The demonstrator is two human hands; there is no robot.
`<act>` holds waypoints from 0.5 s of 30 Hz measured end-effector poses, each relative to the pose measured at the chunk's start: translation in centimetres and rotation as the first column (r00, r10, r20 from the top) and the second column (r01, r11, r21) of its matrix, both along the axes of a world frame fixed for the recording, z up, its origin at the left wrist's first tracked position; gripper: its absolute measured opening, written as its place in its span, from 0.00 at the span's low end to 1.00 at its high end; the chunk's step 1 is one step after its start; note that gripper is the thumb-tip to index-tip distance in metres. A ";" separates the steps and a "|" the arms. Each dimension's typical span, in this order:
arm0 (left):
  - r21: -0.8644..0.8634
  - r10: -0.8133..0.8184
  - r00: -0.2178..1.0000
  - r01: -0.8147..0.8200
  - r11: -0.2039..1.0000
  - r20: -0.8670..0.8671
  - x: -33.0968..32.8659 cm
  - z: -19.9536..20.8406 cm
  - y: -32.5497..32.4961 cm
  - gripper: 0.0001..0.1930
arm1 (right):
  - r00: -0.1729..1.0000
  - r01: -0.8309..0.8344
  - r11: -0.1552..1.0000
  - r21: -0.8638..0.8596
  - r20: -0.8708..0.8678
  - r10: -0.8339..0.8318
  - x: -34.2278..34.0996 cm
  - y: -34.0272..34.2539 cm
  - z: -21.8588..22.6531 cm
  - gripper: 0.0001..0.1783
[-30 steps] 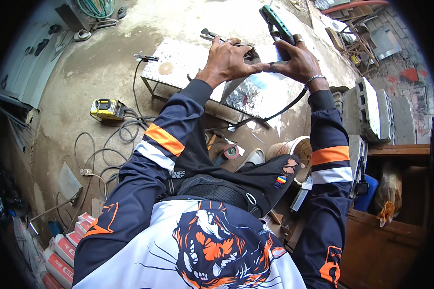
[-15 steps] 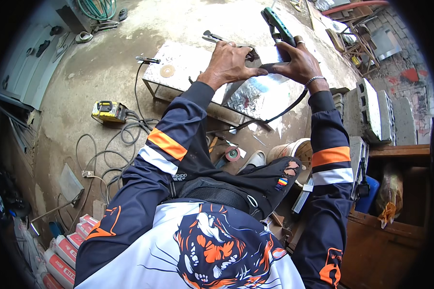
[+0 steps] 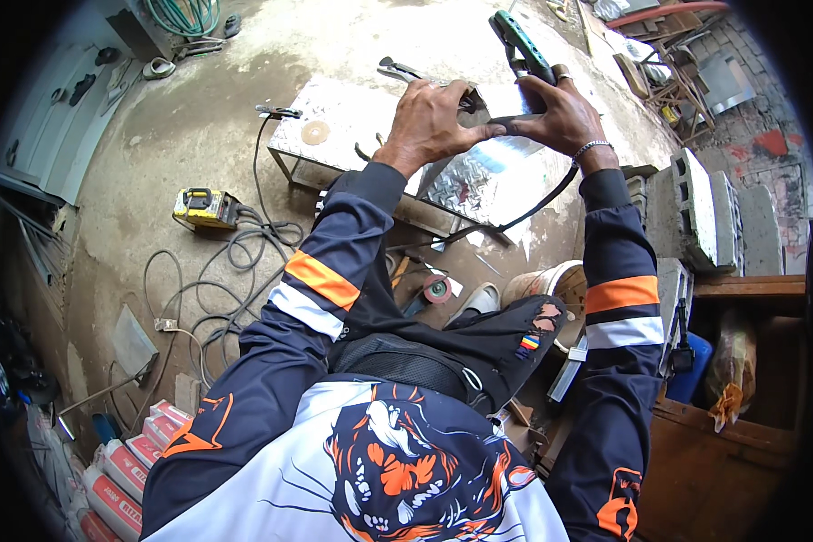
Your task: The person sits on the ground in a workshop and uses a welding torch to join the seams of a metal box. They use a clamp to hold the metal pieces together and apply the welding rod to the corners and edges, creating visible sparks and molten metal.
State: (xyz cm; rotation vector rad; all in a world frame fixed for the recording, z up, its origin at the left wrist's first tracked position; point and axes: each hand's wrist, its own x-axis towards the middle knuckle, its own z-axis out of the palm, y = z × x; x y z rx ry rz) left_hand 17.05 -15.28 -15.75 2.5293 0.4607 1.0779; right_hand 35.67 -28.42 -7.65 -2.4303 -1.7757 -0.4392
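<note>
Both my hands are above a metal-topped bench (image 3: pixel 289 140), their thumbs meeting tip to tip. My left hand (image 3: pixel 434 122) has its fingers curled round toward the thumb, beside a small dark piece (image 3: pixel 472 107); what it grips is mostly hidden. My right hand (image 3: pixel 560 113) holds a green welding electrode holder (image 3: pixel 522 47), tilted up and away, with its black cable (image 3: pixel 551 194) hanging past the wrist. Pliers (image 3: pixel 399 69) lie just beyond my left hand. On the bench's left end are a tan round disc (image 3: pixel 315 133) and a cable clamp (image 3: pixel 278 112).
A yellow welding machine (image 3: pixel 203 210) stands on the floor at left, near tangled cables (image 3: pixel 235 307). By my foot lie an angle grinder (image 3: pixel 435 289) and a pale bucket (image 3: pixel 565 280). Concrete blocks (image 3: pixel 682 208) stand at right; filled bags (image 3: pixel 122 474) are stacked lower left.
My left forearm has shifted slightly to the right, and my left hand is a touch lower. The right hand and electrode holder have barely moved.
</note>
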 end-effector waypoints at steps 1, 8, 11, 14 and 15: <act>0.007 0.001 1.000 -0.001 1.000 0.021 0.1 -0.1 0.1 0.38 | 1.000 0.010 1.000 -0.011 -0.006 -0.010 -0.7 0.1 0.5 0.44; -0.173 -0.044 0.983 0.075 0.982 0.176 0.7 -1.0 0.2 0.42 | 0.998 0.047 0.998 -0.047 -0.039 -0.049 -1.2 0.4 1.1 0.40; -0.184 -0.016 0.980 0.054 0.981 0.201 0.6 -1.2 0.2 0.47 | 0.999 0.046 0.999 -0.022 -0.013 -0.046 -0.8 0.7 0.6 0.39; -0.180 0.007 0.986 0.024 0.983 0.164 0.5 -1.0 0.1 0.50 | 1.000 0.004 1.000 0.000 -0.008 -0.004 0.1 0.8 0.2 0.45; -0.176 0.012 0.988 0.015 0.984 0.152 0.4 -0.9 0.0 0.50 | 1.000 0.005 1.000 -0.002 -0.015 -0.005 0.3 0.8 0.0 0.45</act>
